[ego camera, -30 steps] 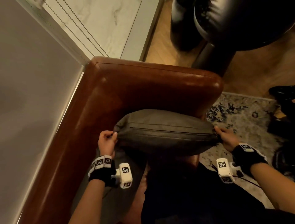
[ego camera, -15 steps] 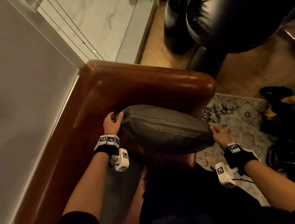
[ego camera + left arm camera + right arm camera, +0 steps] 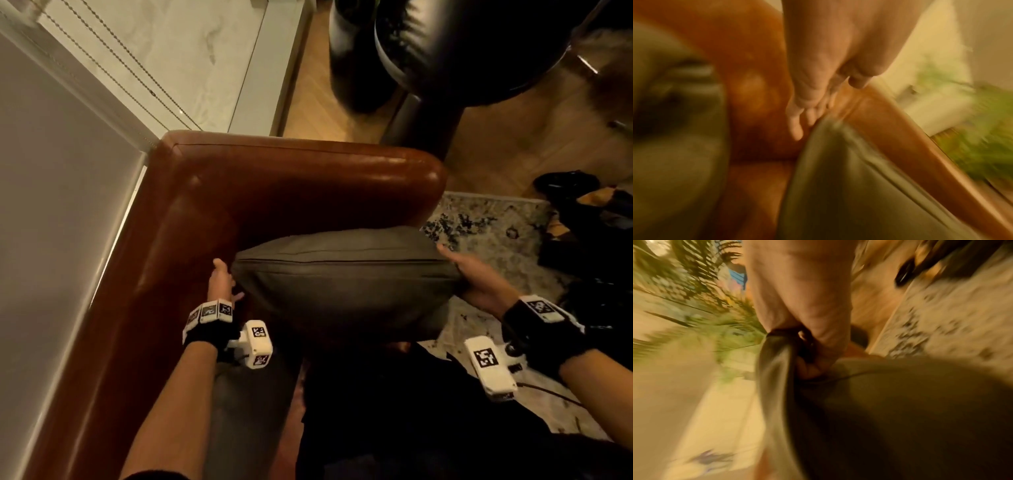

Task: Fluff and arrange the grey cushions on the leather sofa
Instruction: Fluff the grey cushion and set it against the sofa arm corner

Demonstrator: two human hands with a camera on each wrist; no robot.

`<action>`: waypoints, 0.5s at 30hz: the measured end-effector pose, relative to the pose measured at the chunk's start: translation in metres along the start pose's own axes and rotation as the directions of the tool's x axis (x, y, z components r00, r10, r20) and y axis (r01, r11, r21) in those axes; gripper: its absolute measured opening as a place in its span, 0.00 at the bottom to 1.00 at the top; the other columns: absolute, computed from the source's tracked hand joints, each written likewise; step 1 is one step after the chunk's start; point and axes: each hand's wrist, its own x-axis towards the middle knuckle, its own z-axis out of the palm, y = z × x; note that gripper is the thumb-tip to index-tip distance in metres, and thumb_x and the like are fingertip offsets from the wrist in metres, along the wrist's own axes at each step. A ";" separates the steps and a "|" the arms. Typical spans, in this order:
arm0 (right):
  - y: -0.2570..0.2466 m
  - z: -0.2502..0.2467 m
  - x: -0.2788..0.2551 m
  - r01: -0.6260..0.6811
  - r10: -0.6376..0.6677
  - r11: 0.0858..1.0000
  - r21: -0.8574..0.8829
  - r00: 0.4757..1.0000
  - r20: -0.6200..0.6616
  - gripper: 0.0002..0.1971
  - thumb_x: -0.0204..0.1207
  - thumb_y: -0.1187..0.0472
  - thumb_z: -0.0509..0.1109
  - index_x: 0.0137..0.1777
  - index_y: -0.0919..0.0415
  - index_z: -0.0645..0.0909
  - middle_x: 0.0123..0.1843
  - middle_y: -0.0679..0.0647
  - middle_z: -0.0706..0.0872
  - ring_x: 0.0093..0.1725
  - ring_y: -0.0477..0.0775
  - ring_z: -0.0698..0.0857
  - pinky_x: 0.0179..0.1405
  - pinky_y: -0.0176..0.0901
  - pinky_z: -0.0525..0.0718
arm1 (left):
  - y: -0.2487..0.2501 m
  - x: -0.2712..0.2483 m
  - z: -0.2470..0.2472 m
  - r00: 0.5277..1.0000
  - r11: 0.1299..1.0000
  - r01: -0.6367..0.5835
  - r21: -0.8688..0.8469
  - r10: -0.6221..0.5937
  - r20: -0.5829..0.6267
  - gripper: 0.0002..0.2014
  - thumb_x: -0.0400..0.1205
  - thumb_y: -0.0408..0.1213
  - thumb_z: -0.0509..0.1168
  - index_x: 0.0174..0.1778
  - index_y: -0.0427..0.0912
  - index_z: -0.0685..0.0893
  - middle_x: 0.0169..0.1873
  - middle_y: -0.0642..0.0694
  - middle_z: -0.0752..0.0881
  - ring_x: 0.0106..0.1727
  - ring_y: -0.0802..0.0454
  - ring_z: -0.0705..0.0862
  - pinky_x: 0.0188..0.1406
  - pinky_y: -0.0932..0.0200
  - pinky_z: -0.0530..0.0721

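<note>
Clearly the work is mid-way: one grey cushion (image 3: 342,274) sits in the middle of the frame, held between both hands over the corner of the brown leather sofa (image 3: 274,178), whose arm and back fill the upper left and centre. Its seam runs level across the top, and it looks plump, so the fluffing of this one seems well on.

At the cushion's left end, the left hand (image 3: 221,281) lies flat against the side with fingers straight and spread, pressing rather than gripping; the left wrist view, though blurred, shows the same straight fingers (image 3: 797,123) touching the cushion's corner (image 3: 830,129).

At the right end, the right hand (image 3: 476,277) cups the cushion. In the head view its fingers look fairly straight, but the right wrist view shows them curled round a bunched fold of the cover (image 3: 774,353), so I judge it is holding on.

Whether the cushion's underside touches the seat I cannot tell; it hides what lies beneath.

Lower in the frame, between the left forearm and the dark clothing, is another grey surface (image 3: 250,411), perhaps a second cushion.

What is left, as I judge it: set this cushion down against the sofa back in the corner, then plump and place any other.

A patterned rug (image 3: 486,233) lies at the right.
</note>
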 end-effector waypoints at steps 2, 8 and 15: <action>-0.014 0.042 -0.008 0.069 -0.071 0.997 0.021 0.990 0.119 0.16 0.83 0.57 0.60 0.60 0.69 0.81 0.53 0.57 0.90 0.48 0.51 0.89 0.49 0.39 0.87 | 0.011 -0.017 -0.002 0.984 0.987 -0.158 0.005 0.157 0.078 0.28 0.86 0.57 0.43 0.80 0.50 0.58 0.81 0.46 0.61 0.81 0.43 0.62 0.76 0.37 0.65; 0.028 0.190 0.019 0.183 -0.117 0.912 -0.367 0.974 0.194 0.18 0.85 0.60 0.56 0.33 0.61 0.75 0.34 0.63 0.84 0.29 0.51 0.83 0.29 0.45 0.84 | 0.015 -0.093 0.031 0.871 0.953 -0.301 -0.032 0.289 0.397 0.25 0.85 0.52 0.47 0.79 0.49 0.63 0.67 0.46 0.76 0.66 0.51 0.77 0.53 0.51 0.80; 0.058 0.184 0.025 0.389 -0.080 0.585 -0.711 0.901 0.427 0.14 0.82 0.68 0.58 0.61 0.68 0.81 0.54 0.63 0.85 0.52 0.53 0.81 0.45 0.35 0.76 | -0.035 -0.063 0.050 0.906 0.821 -0.422 0.386 0.397 0.147 0.22 0.81 0.38 0.65 0.69 0.33 0.76 0.66 0.33 0.81 0.69 0.39 0.78 0.67 0.54 0.73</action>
